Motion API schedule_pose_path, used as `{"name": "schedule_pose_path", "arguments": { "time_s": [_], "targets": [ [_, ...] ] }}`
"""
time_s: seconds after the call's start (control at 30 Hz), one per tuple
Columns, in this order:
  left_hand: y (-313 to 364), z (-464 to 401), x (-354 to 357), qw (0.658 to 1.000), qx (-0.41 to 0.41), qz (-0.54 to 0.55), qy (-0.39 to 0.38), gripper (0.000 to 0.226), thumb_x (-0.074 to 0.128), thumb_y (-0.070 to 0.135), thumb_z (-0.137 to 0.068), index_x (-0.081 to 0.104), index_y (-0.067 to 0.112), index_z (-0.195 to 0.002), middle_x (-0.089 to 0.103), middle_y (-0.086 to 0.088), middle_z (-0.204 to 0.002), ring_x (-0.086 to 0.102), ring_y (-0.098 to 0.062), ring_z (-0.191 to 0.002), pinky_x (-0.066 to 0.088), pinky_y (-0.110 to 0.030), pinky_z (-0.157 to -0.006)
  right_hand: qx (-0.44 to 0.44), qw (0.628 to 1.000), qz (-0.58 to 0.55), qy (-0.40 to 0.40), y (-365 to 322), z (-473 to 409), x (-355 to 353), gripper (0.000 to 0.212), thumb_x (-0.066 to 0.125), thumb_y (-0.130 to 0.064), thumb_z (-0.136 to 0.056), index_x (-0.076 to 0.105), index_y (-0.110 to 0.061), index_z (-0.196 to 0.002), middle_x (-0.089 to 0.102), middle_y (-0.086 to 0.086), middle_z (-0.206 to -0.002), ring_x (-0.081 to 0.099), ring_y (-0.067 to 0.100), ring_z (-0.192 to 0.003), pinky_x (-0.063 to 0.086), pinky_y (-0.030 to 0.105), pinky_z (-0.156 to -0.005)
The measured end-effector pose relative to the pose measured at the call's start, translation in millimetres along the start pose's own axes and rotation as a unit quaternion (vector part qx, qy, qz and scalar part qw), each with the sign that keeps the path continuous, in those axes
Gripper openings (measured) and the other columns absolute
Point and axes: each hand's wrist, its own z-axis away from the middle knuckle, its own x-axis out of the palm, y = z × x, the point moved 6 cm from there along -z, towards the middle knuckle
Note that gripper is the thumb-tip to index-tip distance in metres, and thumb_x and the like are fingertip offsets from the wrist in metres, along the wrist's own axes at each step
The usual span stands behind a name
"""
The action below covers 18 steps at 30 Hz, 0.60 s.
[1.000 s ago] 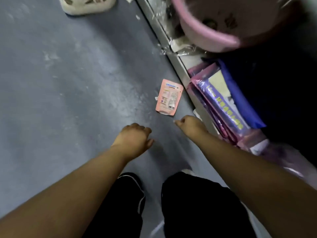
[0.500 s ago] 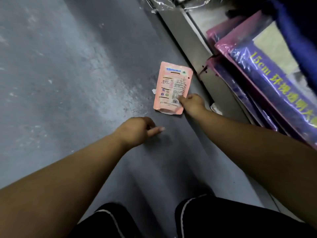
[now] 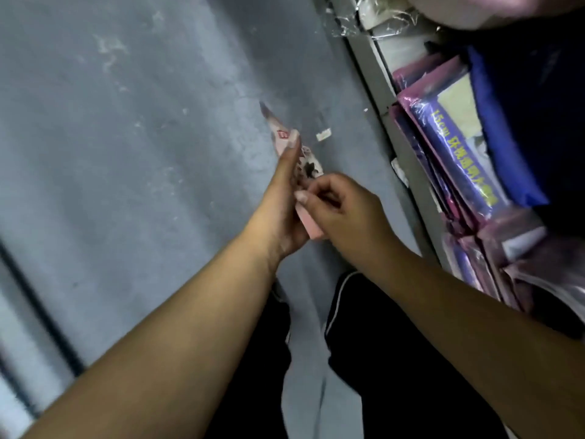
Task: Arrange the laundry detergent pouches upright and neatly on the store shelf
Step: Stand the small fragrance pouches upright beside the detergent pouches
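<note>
Grey concrete floor (image 3: 142,153), purple packets (image 3: 456,147) on shelf, small white scrap (image 3: 323,134), perhaps paper

The pouch (image 3: 304,166) sits between the left hand (image 3: 280,213) and right hand (image 3: 345,213), above the floor (image 3: 142,153); the shelf (image 3: 408,160) with packets (image 3: 459,147) lies right.
</note>
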Motion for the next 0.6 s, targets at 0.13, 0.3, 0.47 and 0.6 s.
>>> {"name": "schedule_pose_path", "arguments": {
  "time_s": [0.13, 0.3, 0.47, 0.6],
  "targets": [
    [14.1, 116.7, 25.4, 0.989, 0.034, 0.137, -0.04, 0.05, 0.056, 0.047, -0.076, 0.067, 0.003, -0.097, 0.069, -0.016, -0.09, 0.067, -0.028, -0.082, 0.053, -0.041, -0.08, 0.027, 0.991, -0.127, 0.018, -79.3, 67.6, -30.4, 0.014, 0.062, -0.009, -0.086, 0.059, -0.017, -0.076, 0.063, -0.011, -0.067, 0.057, -0.008, -0.062, 0.045, 0.011, -0.065],
    [44.8, 272.0, 83.1, 0.985, 0.069, 0.107, -0.115, 0.059, 0.086, 0.03, -0.04, 0.075, 0.007, -0.093, 0.071, -0.015, -0.098, 0.069, -0.029, -0.086, 0.057, -0.043, -0.075, 0.092, 0.974, -0.205, 0.007, -178.5, 142.4, -85.6, 0.01, 0.056, -0.021, -0.09, 0.061, -0.021, -0.081, 0.064, -0.01, -0.077, 0.059, -0.006, -0.07, 0.046, 0.016, -0.076],
    [83.9, 403.1, 155.6, 0.975, 0.109, 0.024, -0.19, 0.058, 0.089, 0.029, -0.032, 0.077, 0.009, -0.086, 0.073, -0.012, -0.09, 0.071, -0.026, -0.081, 0.058, -0.037, -0.069, 0.08, 0.911, -0.394, -0.093, -297.9, 214.2, -108.9, 0.019, 0.061, -0.022, -0.069, 0.066, -0.009, -0.082, 0.073, 0.001, -0.073, 0.068, 0.01, -0.067, 0.054, 0.026, -0.076],
    [119.5, 465.9, 198.8, 0.954, 0.165, -0.054, -0.244, 0.061, 0.087, 0.039, -0.044, 0.074, 0.014, -0.099, 0.071, -0.012, -0.104, 0.068, -0.026, -0.094, 0.054, -0.041, -0.085, -0.042, 0.908, -0.414, -0.048, -379.0, 262.7, -145.5, 0.022, 0.062, -0.018, -0.063, 0.068, -0.006, -0.081, 0.073, 0.008, -0.077, 0.068, 0.018, -0.072, 0.053, 0.035, -0.083]
  ]
}}
